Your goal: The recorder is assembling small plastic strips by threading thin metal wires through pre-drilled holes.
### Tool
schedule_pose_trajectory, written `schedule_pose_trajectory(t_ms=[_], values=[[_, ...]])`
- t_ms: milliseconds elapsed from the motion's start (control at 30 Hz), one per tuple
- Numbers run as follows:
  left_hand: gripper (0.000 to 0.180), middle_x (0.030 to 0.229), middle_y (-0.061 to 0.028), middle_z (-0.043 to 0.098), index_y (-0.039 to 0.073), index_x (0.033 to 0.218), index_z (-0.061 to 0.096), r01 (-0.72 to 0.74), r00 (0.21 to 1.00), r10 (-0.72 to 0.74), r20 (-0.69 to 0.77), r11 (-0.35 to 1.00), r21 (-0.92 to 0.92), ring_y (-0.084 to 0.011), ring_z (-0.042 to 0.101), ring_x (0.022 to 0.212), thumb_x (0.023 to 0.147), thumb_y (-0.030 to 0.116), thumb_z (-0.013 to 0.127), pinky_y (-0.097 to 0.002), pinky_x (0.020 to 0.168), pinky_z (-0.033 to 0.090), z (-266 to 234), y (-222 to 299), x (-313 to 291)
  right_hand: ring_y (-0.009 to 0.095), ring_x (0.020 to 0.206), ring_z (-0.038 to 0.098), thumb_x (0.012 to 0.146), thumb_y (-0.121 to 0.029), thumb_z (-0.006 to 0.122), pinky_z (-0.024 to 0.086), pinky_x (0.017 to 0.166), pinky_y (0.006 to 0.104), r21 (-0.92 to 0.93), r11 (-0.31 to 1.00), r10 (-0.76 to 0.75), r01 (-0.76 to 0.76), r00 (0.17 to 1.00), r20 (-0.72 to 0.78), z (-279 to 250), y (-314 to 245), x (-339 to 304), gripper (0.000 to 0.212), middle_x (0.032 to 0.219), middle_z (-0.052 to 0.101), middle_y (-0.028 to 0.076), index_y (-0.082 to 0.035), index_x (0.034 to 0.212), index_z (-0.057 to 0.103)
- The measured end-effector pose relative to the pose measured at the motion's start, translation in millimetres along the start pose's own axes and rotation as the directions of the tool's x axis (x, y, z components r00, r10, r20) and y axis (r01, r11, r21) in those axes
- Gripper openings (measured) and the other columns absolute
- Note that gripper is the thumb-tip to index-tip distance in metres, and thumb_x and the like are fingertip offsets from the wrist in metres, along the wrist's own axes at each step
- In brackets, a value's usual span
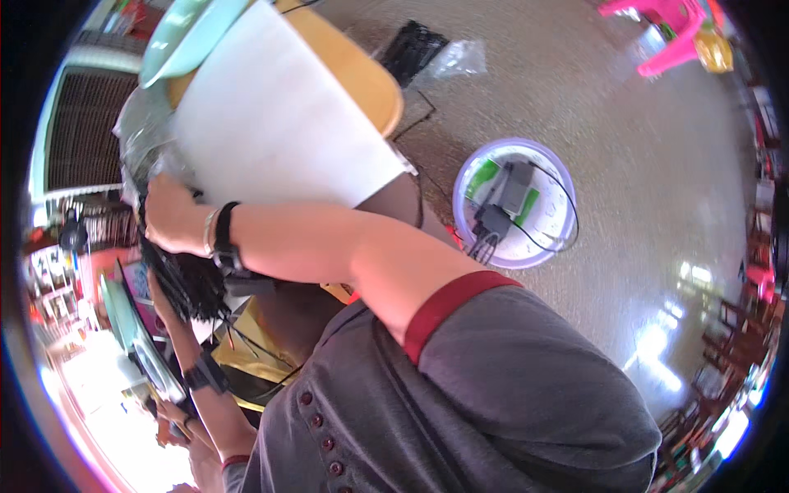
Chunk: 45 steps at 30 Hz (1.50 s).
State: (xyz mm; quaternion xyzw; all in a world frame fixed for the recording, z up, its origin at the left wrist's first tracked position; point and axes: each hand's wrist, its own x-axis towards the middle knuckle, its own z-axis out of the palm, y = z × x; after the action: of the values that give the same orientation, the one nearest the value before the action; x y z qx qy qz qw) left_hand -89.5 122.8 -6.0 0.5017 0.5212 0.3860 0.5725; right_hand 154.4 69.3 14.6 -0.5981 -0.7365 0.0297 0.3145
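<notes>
My right arm reaches across to the left, with a black watch strap and a pale bracelet at the wrist. My right hand is closed around the upper part of a bundle of thin black strands, whose loose ends hang down. Just above this hand lies a crumpled clear plastic bag. Lower down, my left hand is against the bundle's left side, its fingers hidden behind the strands. A dark band circles the left wrist.
A white board and a yellow-orange tabletop lie ahead, beside a pale green basin. On the floor stand a lilac-rimmed tub holding adapters and cables, another black bundle, and a pink stool. Another person's hand shows lower left.
</notes>
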Motion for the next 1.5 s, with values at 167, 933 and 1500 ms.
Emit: schedule_pose_trajectory(t_ms=[167,933,1500], values=[[0.045,0.112,-0.0054,0.059,0.003,0.121,0.055,-0.112,0.993,0.103,0.053,0.972,0.208,-0.0150,0.056,0.099,0.095,0.039,0.045,-0.0296,0.091,0.043,1,1,8,0.034,0.073,0.060,0.077,-0.024,0.061,0.045,0.066,0.0456,0.141,0.987,0.129,-0.076,0.900,-0.416,6,18,0,0.024,0.079,0.065,0.020,-0.002,0.073,0.070],[0.050,0.123,-0.0151,0.055,-0.005,0.127,0.049,-0.430,0.850,0.499,-0.168,0.842,0.326,-0.0212,0.051,0.115,0.092,0.030,0.058,-0.0315,0.100,0.037,1,-4,-92,0.035,0.078,0.062,0.083,-0.022,0.058,0.049,0.070,0.0435,0.265,0.960,0.192,-0.090,0.900,-0.391,5,40,4,0.018,0.083,0.064,0.016,-0.007,0.082,0.067],[0.059,0.104,-0.0117,0.063,0.001,0.124,0.049,-0.400,0.879,0.129,0.460,0.725,0.561,-0.0175,0.061,0.094,0.081,0.034,0.072,-0.0319,0.084,0.048,4,-63,-196,0.033,0.076,0.062,0.085,-0.022,0.059,0.048,0.069,0.0403,0.326,0.937,0.230,-0.124,0.922,-0.310,0,39,2,0.018,0.080,0.064,0.015,-0.006,0.085,0.067]])
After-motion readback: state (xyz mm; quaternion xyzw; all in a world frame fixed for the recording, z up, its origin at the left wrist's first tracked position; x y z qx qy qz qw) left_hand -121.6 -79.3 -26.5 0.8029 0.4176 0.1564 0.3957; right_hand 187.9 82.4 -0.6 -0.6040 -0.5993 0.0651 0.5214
